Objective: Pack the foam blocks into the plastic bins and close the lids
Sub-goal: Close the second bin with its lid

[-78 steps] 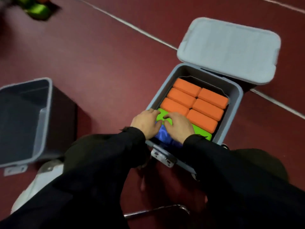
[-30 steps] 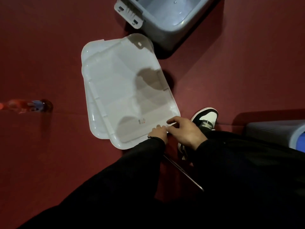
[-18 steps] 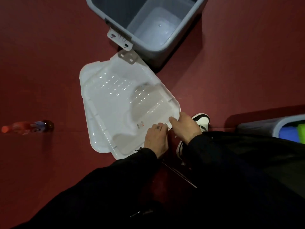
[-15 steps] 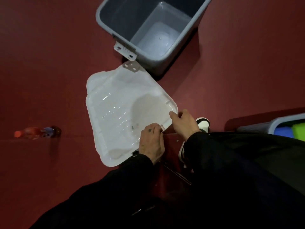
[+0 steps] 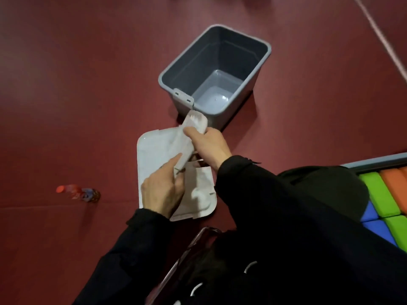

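I hold a white plastic lid [image 5: 193, 126] tilted up on its edge above the floor. My left hand [image 5: 163, 191] grips its near end and my right hand [image 5: 208, 144] grips its far end. A second white lid [image 5: 153, 150] lies flat on the red floor beneath it. Just beyond stands an empty grey bin [image 5: 214, 38] with a latch on its near rim. At the right edge, part of another grey bin [image 5: 374, 161] shows, filled with green [image 5: 374, 194], orange [image 5: 394, 183] and blue [image 5: 372, 213] foam blocks.
A drink bottle [image 5: 77, 192] with a red cap lies on the floor to the left. A thin metal bar [image 5: 187, 249] runs under my arms. A pale line [image 5: 378, 34] crosses the floor at the upper right.
Both hands have raised the top lid off the lower one and tipped it onto its edge. My view has swung right, so the empty bin and the filled bin show more.
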`<state>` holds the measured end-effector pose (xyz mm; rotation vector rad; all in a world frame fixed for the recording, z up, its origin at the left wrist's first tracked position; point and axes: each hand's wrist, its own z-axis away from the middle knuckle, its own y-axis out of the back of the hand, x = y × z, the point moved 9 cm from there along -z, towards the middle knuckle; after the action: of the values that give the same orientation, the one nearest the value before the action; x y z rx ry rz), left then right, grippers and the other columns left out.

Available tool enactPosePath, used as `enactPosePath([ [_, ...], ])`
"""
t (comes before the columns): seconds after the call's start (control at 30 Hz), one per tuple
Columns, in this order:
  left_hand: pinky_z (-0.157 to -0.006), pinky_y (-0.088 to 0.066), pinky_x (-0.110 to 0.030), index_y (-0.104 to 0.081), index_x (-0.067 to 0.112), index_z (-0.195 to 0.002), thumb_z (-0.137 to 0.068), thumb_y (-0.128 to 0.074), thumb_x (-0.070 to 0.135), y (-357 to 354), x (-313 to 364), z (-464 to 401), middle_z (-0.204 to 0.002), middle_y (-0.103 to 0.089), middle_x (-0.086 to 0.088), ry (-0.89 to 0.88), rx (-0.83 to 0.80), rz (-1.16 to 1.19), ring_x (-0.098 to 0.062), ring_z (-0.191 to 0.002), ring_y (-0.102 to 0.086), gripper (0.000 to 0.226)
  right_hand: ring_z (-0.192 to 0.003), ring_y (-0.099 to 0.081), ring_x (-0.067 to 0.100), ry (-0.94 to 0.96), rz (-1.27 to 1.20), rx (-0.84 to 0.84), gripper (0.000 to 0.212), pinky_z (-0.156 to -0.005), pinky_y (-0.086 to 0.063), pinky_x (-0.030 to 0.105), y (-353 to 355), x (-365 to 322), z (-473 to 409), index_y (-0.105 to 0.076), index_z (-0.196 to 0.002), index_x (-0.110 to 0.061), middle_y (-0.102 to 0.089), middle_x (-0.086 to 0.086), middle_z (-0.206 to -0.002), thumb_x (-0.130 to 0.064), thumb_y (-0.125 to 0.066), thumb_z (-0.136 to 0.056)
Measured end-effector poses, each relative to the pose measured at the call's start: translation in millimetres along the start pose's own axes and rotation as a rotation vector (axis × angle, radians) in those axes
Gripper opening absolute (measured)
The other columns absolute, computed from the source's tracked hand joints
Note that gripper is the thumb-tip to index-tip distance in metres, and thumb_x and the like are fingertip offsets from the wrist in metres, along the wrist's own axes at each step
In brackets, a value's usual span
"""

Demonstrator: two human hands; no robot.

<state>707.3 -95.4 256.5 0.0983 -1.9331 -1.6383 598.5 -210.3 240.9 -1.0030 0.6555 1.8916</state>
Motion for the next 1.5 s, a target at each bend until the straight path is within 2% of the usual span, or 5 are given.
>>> enactPosePath([
  [0.43, -0.069, -0.051, -0.030, -0.052, 0.025, -0.078, -0.093, -0.069, 0.021, 165, -21, 27, -0.064, -0.060, 0.017, 0.216, 0.725, 1.258, -0.007, -0.065, -0.057, 0.023, -0.103, -0.066, 0.024, 0.253, 0.295, 0.108, 0.033, -0.094, -0.053, 0.039, 17, -57, 41, -0.070, -0.097, -0.016, -0.073, 0.002, -0.106, -0.045, -0.054, -0.097],
  [0.63, -0.098, -0.051, -0.063, -0.052, 0.019, -0.072, -0.096, -0.065, 0.026, 137, 50, -28, -0.087, -0.063, -0.007, 0.214, 0.365, 1.809, -0.031, -0.099, -0.068, 0.028, -0.140, -0.040, 0.031, 0.242, 0.261, 0.419, 0.056, -0.113, -0.035, 0.037, 99, -51, 61, -0.047, -0.148, -0.030, -0.031, 0.005, -0.161, -0.042, -0.052, -0.093],
  [0.8, -0.099, -0.049, -0.061, -0.057, 0.016, -0.128, -0.093, -0.066, 0.035, 71, 130, -41, -0.138, -0.063, -0.012, 0.384, -0.133, 2.037, -0.035, -0.122, -0.064, 0.041, -0.101, -0.052, 0.021, 0.205, -0.156, 0.633, 0.073, -0.092, -0.045, 0.034, 197, -32, 88, -0.023, -0.156, -0.016, -0.051, -0.003, -0.127, -0.034, -0.058, -0.095],
  [1.03, -0.090, -0.054, -0.052, -0.064, 0.008, -0.108, -0.103, -0.051, 0.027, 2, 304, 8, -0.103, -0.077, -0.014, 0.408, -0.674, 1.856, -0.029, -0.089, -0.077, 0.024, -0.102, -0.067, 0.029, 0.125, -0.336, 1.040, 0.041, -0.092, -0.054, 0.037, 374, 50, 188, -0.062, -0.124, -0.010, -0.071, 0.005, -0.113, -0.033, -0.065, -0.091],
  [1.5, -0.088, -0.057, -0.052, -0.063, -0.003, -0.114, -0.079, -0.069, 0.036, -258, 426, 20, -0.105, -0.070, -0.020, 0.044, -0.691, 0.682, -0.038, -0.097, -0.068, 0.053, -0.106, -0.066, 0.025, -0.103, -0.529, 1.537, 0.045, -0.094, -0.052, 0.035, 495, 304, 335, -0.052, -0.141, -0.028, -0.069, -0.002, -0.121, -0.029, -0.058, -0.096],
])
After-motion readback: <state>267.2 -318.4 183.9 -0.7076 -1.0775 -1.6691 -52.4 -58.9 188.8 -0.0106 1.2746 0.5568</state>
